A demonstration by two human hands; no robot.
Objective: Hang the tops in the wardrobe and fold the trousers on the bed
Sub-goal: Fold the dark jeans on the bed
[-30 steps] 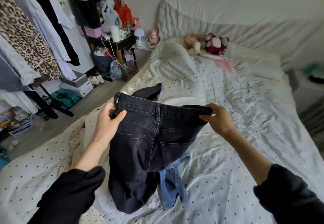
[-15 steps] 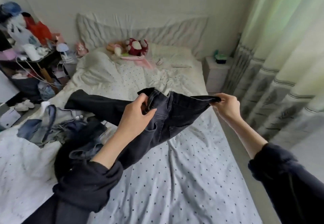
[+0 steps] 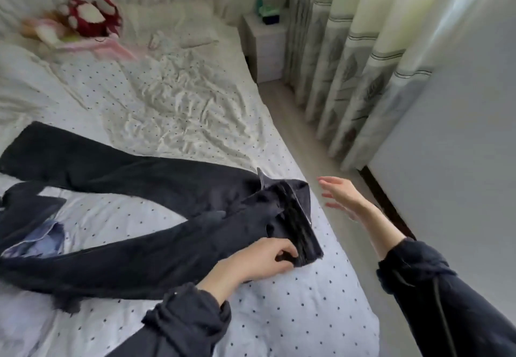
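Black jeans (image 3: 134, 189) lie spread across the dotted white bed (image 3: 293, 309), the two legs running off to the left and the waistband near the bed's right edge. My left hand (image 3: 259, 259) grips the near end of the waistband, fingers curled round it. My right hand (image 3: 343, 194) hovers over the floor just right of the bed with fingers spread, holding nothing. A bit of blue denim (image 3: 39, 239) shows between the legs at the left.
A red spotted plush toy (image 3: 89, 16) and pink items lie at the bed's head. A white bedside table (image 3: 265, 46) stands right of the bed, patterned curtains (image 3: 349, 71) and a grey wall or door panel (image 3: 446, 161) beyond a narrow floor strip.
The jeans went from held up by both hands to lying flat on the bed. My right hand let go of the waistband and moved away; the view swung right.
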